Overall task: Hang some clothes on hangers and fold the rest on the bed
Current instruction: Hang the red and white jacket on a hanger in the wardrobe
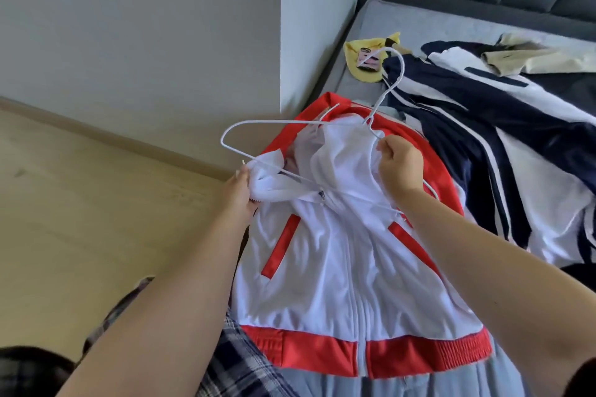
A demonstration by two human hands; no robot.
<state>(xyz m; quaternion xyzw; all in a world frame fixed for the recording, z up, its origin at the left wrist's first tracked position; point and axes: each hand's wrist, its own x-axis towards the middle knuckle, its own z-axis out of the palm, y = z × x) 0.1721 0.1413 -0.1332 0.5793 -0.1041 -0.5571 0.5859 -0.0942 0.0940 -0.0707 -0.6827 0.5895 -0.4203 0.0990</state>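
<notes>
The white-and-red jacket (338,267) lies front-up on the bed (387,19), zip mostly closed. The left hand (240,190) has its grip bunched round the white fabric at one shoulder; the right hand (400,167) pinches the white wire hanger (274,121) just below its neck. The hanger corner by the left hand juts clear of the jacket, and I cannot tell whether the other corner sits inside the shoulder. With the zip up, the neck opening looks tight, so forcing the wire in could snag the zip pull or the cord. The slick fabric may also slide off one end, and the hook could catch the navy jacket (467,126) lying close beside it
</notes>
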